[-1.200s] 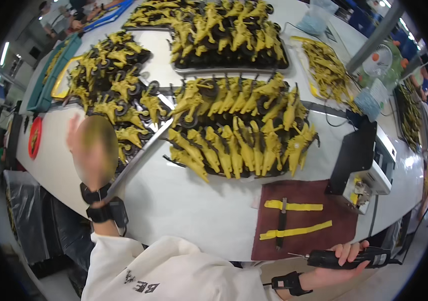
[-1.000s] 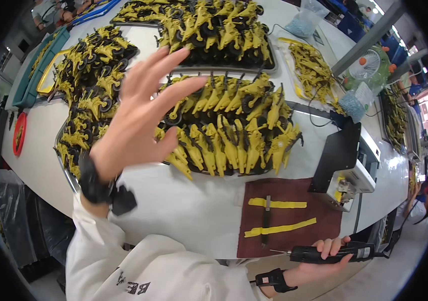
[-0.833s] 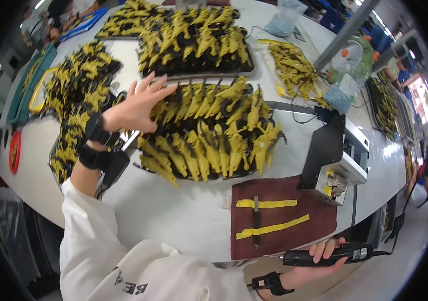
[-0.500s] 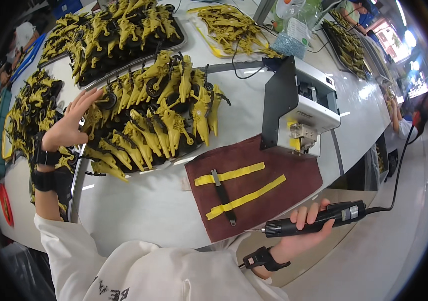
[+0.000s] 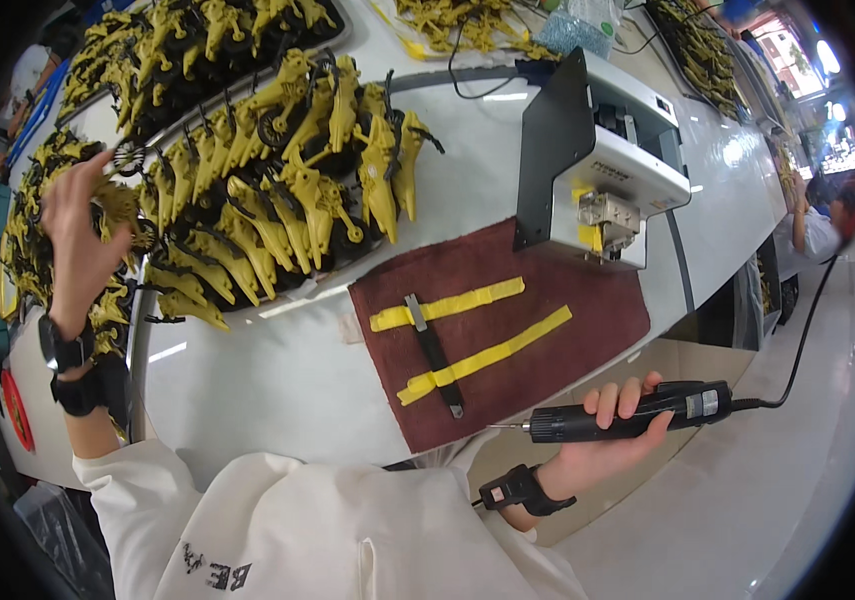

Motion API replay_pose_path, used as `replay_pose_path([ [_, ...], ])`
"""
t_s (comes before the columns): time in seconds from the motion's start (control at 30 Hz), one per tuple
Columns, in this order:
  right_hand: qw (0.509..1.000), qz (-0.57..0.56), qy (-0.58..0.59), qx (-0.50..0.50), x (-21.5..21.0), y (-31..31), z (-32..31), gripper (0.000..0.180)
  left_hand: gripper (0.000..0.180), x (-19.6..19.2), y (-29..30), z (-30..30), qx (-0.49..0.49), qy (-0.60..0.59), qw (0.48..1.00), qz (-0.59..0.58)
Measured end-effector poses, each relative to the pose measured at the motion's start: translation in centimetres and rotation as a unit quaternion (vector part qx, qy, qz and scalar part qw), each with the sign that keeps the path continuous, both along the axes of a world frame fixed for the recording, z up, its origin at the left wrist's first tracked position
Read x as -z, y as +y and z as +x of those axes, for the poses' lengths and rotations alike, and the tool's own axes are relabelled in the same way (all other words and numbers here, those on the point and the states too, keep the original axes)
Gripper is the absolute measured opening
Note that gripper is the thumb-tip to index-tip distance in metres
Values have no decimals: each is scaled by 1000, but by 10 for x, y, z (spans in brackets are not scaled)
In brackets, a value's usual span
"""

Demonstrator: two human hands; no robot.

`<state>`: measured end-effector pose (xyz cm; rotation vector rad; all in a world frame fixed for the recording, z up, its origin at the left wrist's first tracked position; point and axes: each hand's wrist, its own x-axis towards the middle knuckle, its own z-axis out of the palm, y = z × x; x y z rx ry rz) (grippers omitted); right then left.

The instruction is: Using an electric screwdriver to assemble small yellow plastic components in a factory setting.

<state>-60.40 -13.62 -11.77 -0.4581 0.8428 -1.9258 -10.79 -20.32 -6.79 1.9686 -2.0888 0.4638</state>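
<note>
At the left end of a row of yellow toy motorcycles (image 5: 247, 240) with black wheels, my left hand (image 5: 77, 225) curls its fingers and thumb around one yellow toy motorcycle (image 5: 119, 203). A spoked black wheel (image 5: 130, 159) shows beside the fingertips; the hand hides part of the toy. My right hand (image 5: 619, 425) grips a black corded electric screwdriver (image 5: 682, 408), its thin bit pointing left over the table's front edge. Just beyond the bit is a dark red cloth mat (image 5: 587, 290) with two yellow tape strips (image 5: 492, 350) across it. A dark strap-like tool with metal ends (image 5: 434, 355) lies across the strips.
A black and white benchtop machine (image 5: 597, 160) stands behind the mat. More yellow toys fill trays (image 5: 197, 50) at the back left and a tray (image 5: 692, 55) at the back right. A red ring (image 5: 15, 412) is at far left. The screwdriver's cord (image 5: 807, 330) rises on the right.
My left hand has moved left from the row's end and closed from spread fingers around a toy motorcycle. The view has shifted slightly; my right hand still holds the screwdriver.
</note>
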Motion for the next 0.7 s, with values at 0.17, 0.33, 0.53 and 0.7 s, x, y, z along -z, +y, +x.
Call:
replay_pose_path([
  [0.17,999,17,7,51,2,8,-12,41,44,2,19,-14,-4,21,998,-57],
  [0.33,998,14,8,52,0,6,-13,40,42,4,29,-30,-9,163,979,-125],
  [0.53,998,43,5,45,0,5,-3,41,50,-4,52,-149,220,655,716,100],
  [0.7,1000,4,-20,-2,-2,-3,6,42,47,92,23,-242,237,692,617,292],
])
